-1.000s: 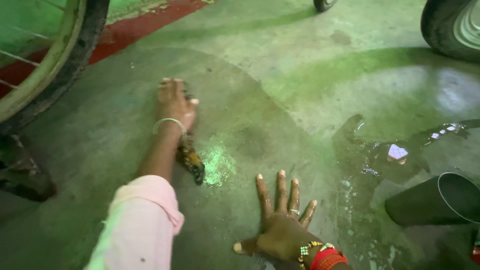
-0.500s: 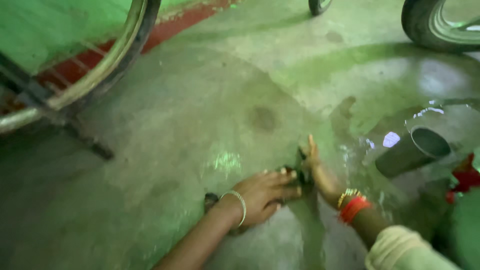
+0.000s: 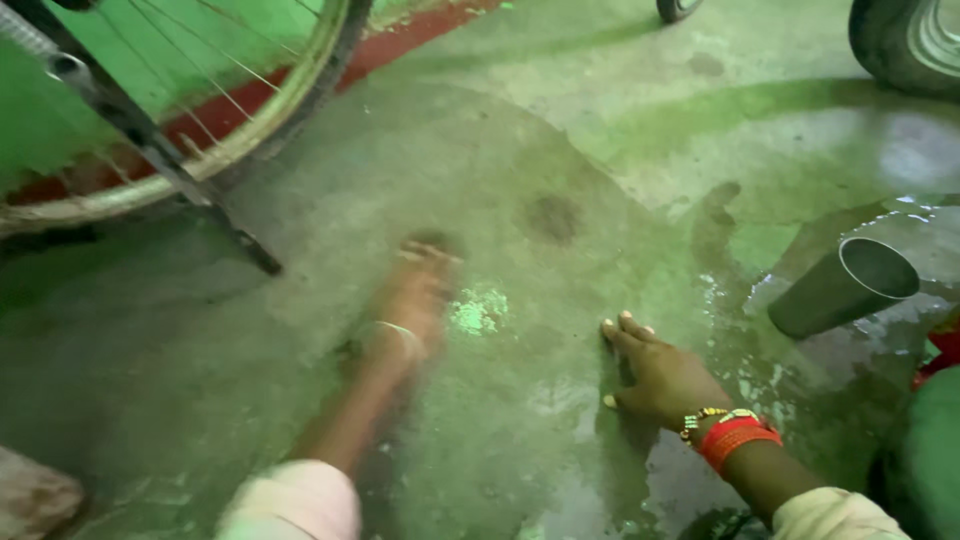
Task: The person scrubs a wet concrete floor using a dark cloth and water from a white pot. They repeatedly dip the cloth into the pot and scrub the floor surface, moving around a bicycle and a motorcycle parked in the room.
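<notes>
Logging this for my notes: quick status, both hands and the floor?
Left hand blurred, low over wet concrete floor. Right hand flat on floor. Metal cup lying right; bicycle wheel upper left.

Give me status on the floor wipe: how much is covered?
Done: a damp dark patch on the concrete floor below the bicycle wheel. In hand: left hand, motion-blurred, on the floor; right hand braced flat. Left: puddle by the metal cup.

The left hand [image 3: 420, 290], motion-blurred, lies palm-down on the wet concrete floor [image 3: 560, 150] over a dark object that is mostly hidden beneath it. The right hand [image 3: 660, 375] rests on the same floor, fingers curled, beside a puddle and well apart from the left hand.
</notes>
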